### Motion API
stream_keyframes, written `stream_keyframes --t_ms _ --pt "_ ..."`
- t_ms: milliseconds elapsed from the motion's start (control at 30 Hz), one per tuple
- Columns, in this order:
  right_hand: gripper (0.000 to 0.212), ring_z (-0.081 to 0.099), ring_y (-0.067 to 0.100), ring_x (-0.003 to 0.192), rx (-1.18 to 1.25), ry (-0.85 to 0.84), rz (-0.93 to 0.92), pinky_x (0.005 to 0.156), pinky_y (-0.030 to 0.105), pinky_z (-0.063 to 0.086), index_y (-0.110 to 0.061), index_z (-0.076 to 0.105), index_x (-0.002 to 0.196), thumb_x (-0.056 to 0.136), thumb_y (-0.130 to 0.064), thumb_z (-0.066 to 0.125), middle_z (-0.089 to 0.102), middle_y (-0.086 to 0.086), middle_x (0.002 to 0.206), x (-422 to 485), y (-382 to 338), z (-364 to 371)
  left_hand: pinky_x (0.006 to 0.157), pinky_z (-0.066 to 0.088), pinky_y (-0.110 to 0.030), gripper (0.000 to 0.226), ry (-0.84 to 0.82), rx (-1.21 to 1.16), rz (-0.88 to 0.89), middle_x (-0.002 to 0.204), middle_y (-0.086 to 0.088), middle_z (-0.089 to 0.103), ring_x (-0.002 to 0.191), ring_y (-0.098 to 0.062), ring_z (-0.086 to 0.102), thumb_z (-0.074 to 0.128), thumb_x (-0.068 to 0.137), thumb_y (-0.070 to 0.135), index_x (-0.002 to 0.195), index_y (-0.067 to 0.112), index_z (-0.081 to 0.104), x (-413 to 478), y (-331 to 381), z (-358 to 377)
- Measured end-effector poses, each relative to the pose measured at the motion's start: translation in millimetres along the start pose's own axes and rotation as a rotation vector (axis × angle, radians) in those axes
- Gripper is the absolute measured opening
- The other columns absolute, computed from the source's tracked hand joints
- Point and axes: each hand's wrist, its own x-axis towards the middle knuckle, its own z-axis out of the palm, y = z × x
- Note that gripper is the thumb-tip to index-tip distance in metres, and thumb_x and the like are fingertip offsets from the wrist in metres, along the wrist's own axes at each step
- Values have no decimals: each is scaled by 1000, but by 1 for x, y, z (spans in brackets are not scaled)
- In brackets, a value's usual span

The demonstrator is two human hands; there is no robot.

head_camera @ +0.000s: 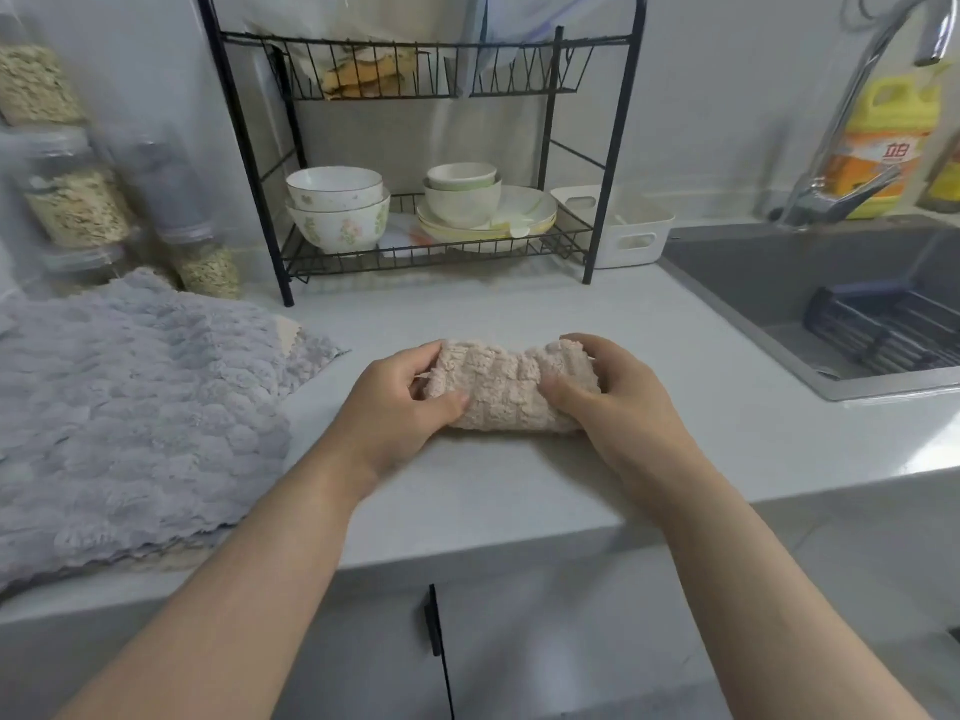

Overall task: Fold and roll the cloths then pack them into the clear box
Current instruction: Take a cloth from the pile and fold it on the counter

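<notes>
A beige waffle-textured cloth (501, 389) lies rolled into a thick cylinder on the white counter (519, 485), its axis running left to right. My left hand (402, 407) grips its left end, thumb on the front, fingers behind. My right hand (605, 394) wraps its right end the same way. A stack of flat fluffy grey cloths (130, 418) lies at the left, with beige cloth edges showing underneath. I see no clear box for packing; a white handled bin (631, 233) stands behind the rack's right leg.
A black wire dish rack (415, 148) with bowls (337, 207) and plates (488, 215) stands at the back. Clear jars of grain (78, 200) line the back left. A grey sink (831, 298), its tap (852, 122) and a yellow detergent bottle (888, 142) are at the right.
</notes>
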Motion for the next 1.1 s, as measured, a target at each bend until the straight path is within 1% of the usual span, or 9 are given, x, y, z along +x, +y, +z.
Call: stream_keyframes --t_ms 100,200,333,400,533,633,833,967,1100 --pt "51 63 -2 102 -42 -86 68 90 24 49 -36 58 125 80 -18 73 68 -18 110 -3 -5 -4 94 49 -21 48 47 15 -52 109 12 70 103 -2 65 69 84 -1 123 26 60 1 -2 -2" --pt "51 67 7 98 17 -62 163 87 29 53 -35 60 123 80 -11 75 71 -12 105 -5 -9 -10 103 44 -27 57 128 -36 -142 122 13 64 114 1 59 70 83 -2 133 20 55 2 -4 -5" --pt "54 62 2 103 -43 -22 317 86 18 49 -33 58 128 81 -15 76 68 -12 108 1 -22 -7 92 36 -2 62 131 -46 -267 120 31 51 109 23 47 71 83 1 137 23 50 5 7 -7" --pt "59 61 8 109 -50 -38 429 92 23 50 -29 54 135 81 -17 76 66 -6 115 5 -29 -3 94 36 -8 63 100 -74 -383 125 21 53 113 12 50 71 83 2 139 20 48 10 15 -10" --pt "39 70 24 87 125 -36 655 80 31 58 -14 64 121 84 -6 71 74 12 97 6 -75 -13 106 42 -32 55 -22 -81 -575 129 2 61 119 -14 57 75 81 7 132 15 55 11 54 -25" --pt "37 70 36 91 202 32 630 88 48 56 -16 66 117 82 -6 70 74 12 97 3 -131 -35 100 48 -41 32 -56 -249 -610 107 0 74 107 -20 66 69 83 -1 109 18 67 13 107 -32" --pt "37 70 36 94 324 199 430 85 50 56 -11 61 116 82 0 69 73 14 101 1 -220 -103 71 56 -24 32 -131 -581 -429 94 -8 75 88 -21 71 54 80 -16 103 4 65 47 219 -16" --pt "28 67 39 94 418 391 319 83 55 54 -5 62 110 86 8 63 70 21 102 -8 -253 -160 69 58 -30 44 -258 -715 -352 102 -14 72 92 -26 70 67 67 -8 110 2 60 67 279 25" --pt "35 67 40 93 428 466 236 81 54 54 -10 64 109 75 -6 72 70 22 104 -31 -276 -235 72 58 -31 51 -366 -767 -301 111 -15 70 99 -27 69 68 68 -7 117 3 58 75 333 89"
